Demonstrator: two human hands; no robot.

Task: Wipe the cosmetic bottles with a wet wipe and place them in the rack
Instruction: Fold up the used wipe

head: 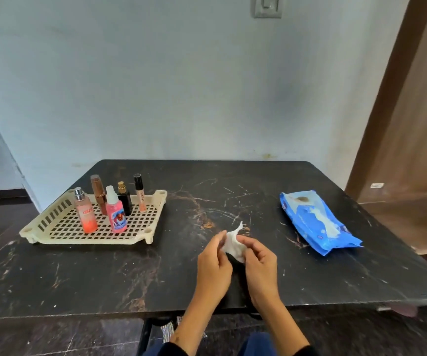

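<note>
Both your left hand and right hand pinch the wet wipe in closed fingers; bunch it compactly, since all five bottles already stand in the rack at ten o'clock.

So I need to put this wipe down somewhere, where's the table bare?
The widest bare stretch of table lies between the rack and the wipes pack, beyond both hands. The near-left corner, in front of the rack, is bare too. The rack's back is crowded with five bottles; its front-left mesh is free.
</note>
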